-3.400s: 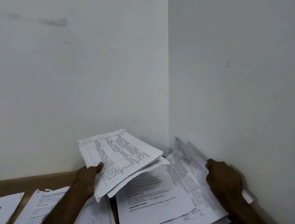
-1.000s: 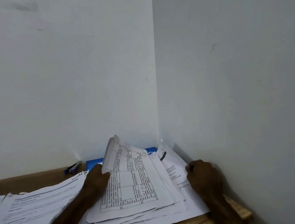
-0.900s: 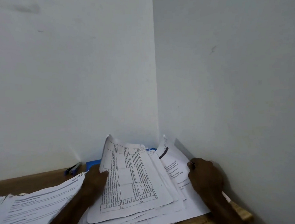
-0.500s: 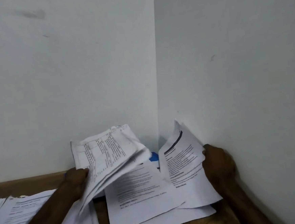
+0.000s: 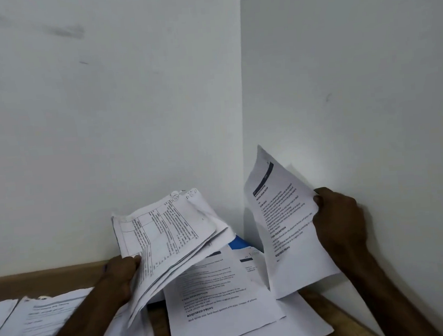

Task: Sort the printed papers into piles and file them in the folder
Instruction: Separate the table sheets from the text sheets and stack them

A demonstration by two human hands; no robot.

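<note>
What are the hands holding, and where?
Left hand grips the table-printed stack at its left edge; right hand pinches a text sheet at its right edge.

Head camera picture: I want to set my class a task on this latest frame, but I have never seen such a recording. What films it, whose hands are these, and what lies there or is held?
No machine here: a person wears one wide-angle camera on the head, looking down at their own bare hands. The left hand grips a curled bundle of white sheets printed with tables. The right hand pinches a single white printed sheet with a dark header bar, raised beside the white wall. On the brown wooden table lie more white printed papers: a flat middle sheet and a spread at the left. A blue corner, perhaps the folder, peeks out behind them.
</note>
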